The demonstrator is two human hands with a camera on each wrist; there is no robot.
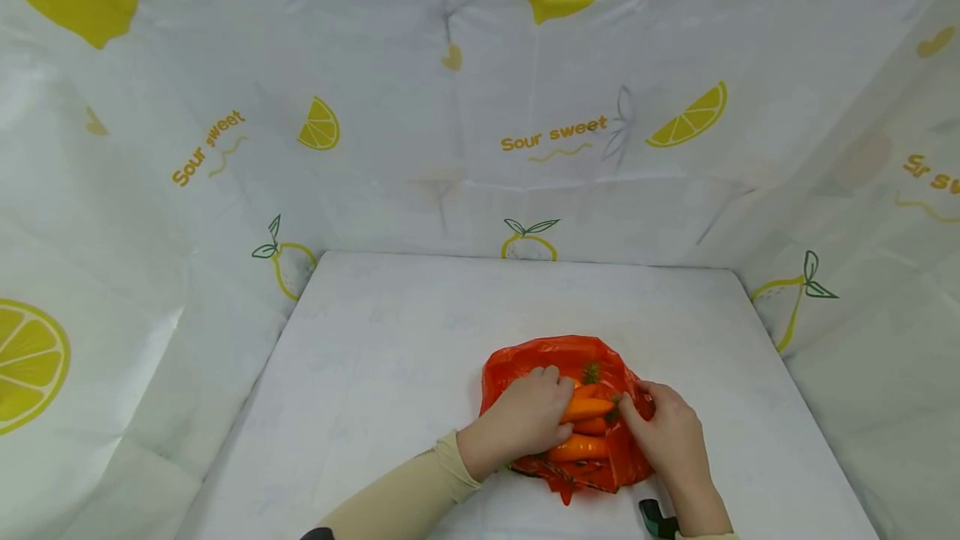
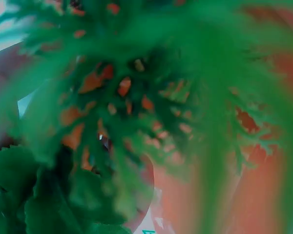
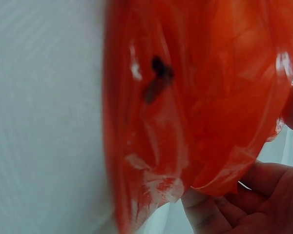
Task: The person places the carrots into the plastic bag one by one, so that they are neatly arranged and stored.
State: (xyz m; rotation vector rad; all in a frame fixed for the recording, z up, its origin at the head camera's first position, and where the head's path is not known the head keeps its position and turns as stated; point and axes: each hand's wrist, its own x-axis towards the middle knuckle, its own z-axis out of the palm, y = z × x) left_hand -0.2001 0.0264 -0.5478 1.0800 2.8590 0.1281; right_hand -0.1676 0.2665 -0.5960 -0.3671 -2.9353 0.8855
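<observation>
An open red plastic bag [image 1: 551, 348] lies on the table with several orange carrots [image 1: 581, 447] inside it. My left hand [image 1: 525, 413] reaches into the bag from the left, its fingers and thumb bent around a carrot [image 1: 588, 409]; part of its grip is hidden. Green leafy tops [image 2: 122, 112] crowd the left wrist view, close and blurred. On the right side, my right hand [image 1: 673, 433] pinches the bag's edge between thumb and fingers. The right wrist view shows the stretched red plastic [image 3: 219, 97] beside the right hand's fingers [image 3: 205, 209].
A dark object with a green part [image 1: 657, 518] lies at the table's front, beside the right wrist. The white table [image 1: 375, 340] is enclosed at the back and sides by a lemon-printed sheet [image 1: 405, 148].
</observation>
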